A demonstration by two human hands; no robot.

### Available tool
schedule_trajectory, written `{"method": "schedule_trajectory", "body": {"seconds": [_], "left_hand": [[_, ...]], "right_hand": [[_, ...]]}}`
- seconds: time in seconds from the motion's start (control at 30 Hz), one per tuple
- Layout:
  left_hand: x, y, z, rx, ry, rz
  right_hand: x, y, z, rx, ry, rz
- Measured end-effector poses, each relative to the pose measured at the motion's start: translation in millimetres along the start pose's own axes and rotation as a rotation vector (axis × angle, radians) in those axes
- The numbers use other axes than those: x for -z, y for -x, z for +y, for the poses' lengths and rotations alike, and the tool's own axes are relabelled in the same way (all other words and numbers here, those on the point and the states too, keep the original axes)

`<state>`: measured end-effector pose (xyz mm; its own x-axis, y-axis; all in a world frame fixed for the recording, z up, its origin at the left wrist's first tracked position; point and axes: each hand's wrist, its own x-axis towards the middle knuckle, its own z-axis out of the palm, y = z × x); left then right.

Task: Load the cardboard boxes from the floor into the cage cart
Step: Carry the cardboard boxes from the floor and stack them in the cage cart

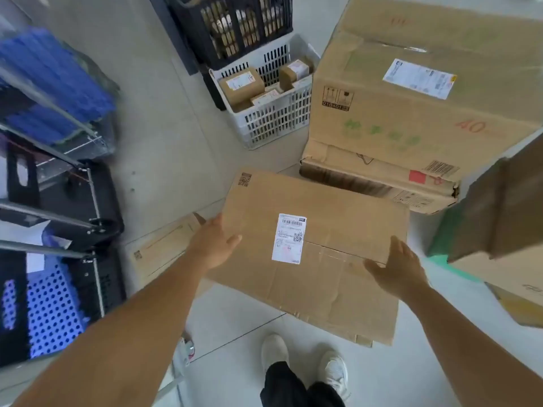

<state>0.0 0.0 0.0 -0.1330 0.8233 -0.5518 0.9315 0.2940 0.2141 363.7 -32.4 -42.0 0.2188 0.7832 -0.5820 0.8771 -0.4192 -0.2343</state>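
Both hands are out over the flat cardboard box [311, 254] in the middle of the frame. The left hand [216, 245] sits at the box's left edge with the thumb lying across the top face, fingers fairly straight. It looks like it's touching, but I can't tell if the fingers are under the edge. The right hand [396, 268] is at the right side, fingers spread and relaxed, resting on or just over the top, not clamped round anything. So neither hand really has a hold on it, more like lining up for the lift.

The box has a white shipping label [289, 237] on top and lies over another flat carton [164, 251] poking out at its left. The person's white shoes [305, 359] are right below it at the bottom of the frame.

Going outward: a big stacked carton [411, 107] fills the upper right, and another brown box [505, 210] cuts in at the right edge. A white slotted basket [273, 118] with small parcels and a black crate [235, 27] sit at top centre.

The cage cart [58, 201] is along the left edge, metal bars, with blue and dark stuff inside, blurry. I see no cardboard in it from here, so I'd say the job is barely started, with several boxes left on the floor.
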Motion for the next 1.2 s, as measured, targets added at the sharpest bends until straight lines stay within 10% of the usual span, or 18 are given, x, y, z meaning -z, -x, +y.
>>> {"method": "schedule_trajectory", "body": {"seconds": [0.57,1.2], "left_hand": [[-97.4,-119.3,-76.2,0.192,0.300,-0.014],[-38.9,-25.4,-68.2,0.207,0.526,0.155]], "right_hand": [[-100.9,-60.2,53.1,-0.267,-0.460,0.144],[-34.1,-6.5,41.5,-0.184,-0.609,0.230]]}}
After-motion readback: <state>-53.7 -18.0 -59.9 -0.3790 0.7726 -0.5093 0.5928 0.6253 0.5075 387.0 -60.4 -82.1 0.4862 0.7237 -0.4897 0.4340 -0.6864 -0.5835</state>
